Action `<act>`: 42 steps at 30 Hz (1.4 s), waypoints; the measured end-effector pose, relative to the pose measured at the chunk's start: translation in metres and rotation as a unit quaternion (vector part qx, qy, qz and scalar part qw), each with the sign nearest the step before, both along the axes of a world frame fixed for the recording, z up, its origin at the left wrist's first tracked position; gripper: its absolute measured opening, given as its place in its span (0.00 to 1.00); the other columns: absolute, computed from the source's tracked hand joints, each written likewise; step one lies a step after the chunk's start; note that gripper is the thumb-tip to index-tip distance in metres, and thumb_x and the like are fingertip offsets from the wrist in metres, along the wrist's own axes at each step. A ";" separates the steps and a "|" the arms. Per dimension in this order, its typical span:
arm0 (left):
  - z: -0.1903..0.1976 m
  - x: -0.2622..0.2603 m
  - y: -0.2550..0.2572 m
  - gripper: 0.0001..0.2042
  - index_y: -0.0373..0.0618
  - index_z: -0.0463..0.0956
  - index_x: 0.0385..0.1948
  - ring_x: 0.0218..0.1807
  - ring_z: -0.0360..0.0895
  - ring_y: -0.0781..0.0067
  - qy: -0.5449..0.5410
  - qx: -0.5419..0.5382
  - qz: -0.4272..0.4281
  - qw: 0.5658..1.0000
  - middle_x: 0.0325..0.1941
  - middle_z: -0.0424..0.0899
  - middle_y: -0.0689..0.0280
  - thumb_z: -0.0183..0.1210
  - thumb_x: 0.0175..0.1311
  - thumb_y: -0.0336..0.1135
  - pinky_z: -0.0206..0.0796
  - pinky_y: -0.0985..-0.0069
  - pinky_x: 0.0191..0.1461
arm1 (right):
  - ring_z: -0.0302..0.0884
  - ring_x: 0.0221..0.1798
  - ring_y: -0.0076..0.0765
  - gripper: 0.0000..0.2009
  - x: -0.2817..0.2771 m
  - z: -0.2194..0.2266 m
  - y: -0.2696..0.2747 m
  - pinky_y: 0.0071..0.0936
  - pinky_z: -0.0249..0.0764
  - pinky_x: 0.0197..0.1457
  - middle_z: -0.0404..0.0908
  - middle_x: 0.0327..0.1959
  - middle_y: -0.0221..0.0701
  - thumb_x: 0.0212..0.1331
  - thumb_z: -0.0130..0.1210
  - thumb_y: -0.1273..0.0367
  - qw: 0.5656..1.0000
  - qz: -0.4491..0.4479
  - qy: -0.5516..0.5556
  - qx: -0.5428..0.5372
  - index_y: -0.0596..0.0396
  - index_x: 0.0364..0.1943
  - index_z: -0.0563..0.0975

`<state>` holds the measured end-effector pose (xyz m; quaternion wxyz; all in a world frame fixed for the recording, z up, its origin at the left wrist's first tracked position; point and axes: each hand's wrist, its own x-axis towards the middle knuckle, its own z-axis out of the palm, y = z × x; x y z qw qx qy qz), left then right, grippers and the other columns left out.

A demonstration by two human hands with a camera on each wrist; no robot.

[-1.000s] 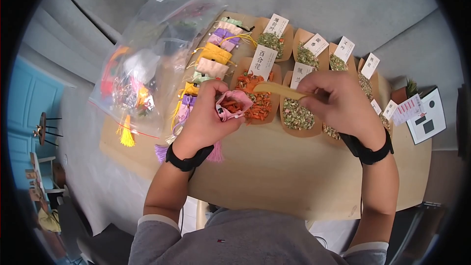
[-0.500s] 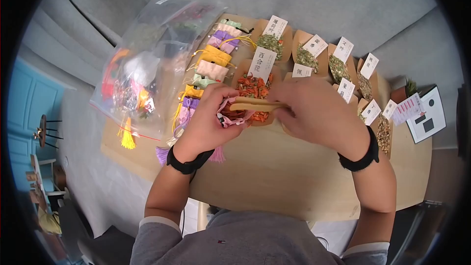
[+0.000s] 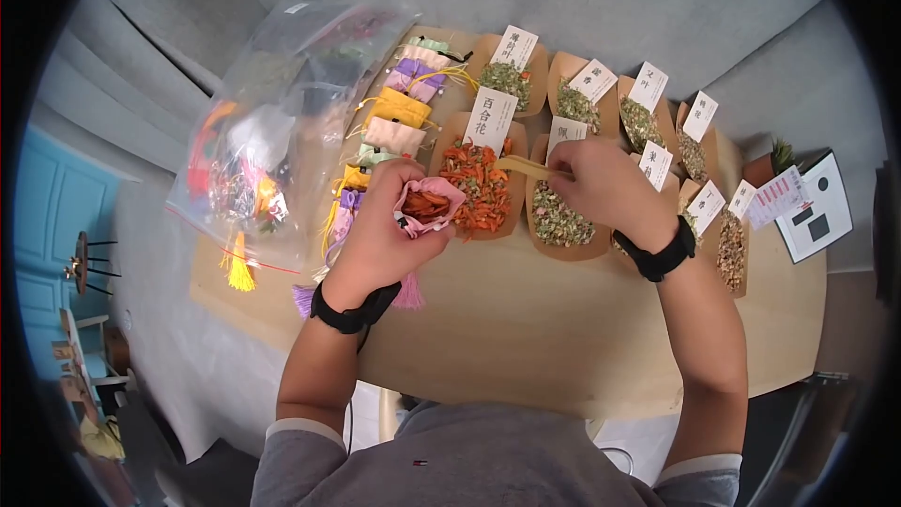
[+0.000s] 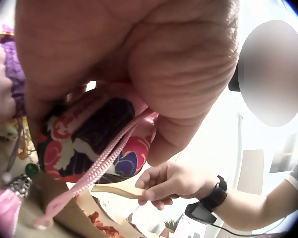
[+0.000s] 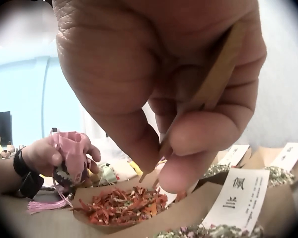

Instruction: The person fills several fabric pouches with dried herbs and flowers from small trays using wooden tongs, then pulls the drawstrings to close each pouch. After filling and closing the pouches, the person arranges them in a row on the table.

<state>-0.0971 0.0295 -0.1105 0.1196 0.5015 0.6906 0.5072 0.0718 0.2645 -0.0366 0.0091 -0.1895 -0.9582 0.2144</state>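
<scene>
My left hand grips a small pink drawstring pouch with a floral print, its mouth facing up. Dried orange petals show inside it. A pink cord hangs from the pouch in the left wrist view, and a pink tassel dangles below it in the right wrist view. My right hand pinches a pair of bamboo tongs between thumb and fingers. The tips of the tongs are over a brown paper tray heaped with orange petals, to the right of the pouch.
More paper trays of dried herbs, such as a green mix, stand in rows at the right with white name cards. Coloured pouches line the table's left. Beyond them lies a large clear plastic bag. A potted plant stands far right.
The tongs went from over the petal tray to the pouch's mouth, then back right over the tray. The left hand stays nearly in place with the pouch.
</scene>
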 end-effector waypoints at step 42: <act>0.014 0.011 0.002 0.30 0.41 0.60 0.54 0.51 0.78 0.75 -0.137 -0.014 -0.045 0.989 0.51 0.77 0.60 0.70 0.52 0.21 0.74 0.74 0.54 | 0.81 0.30 0.26 0.07 -0.004 0.060 -0.032 0.27 0.75 0.36 0.85 0.29 0.31 0.56 0.65 0.76 0.983 0.011 0.065 -0.170 0.59 0.39 0.83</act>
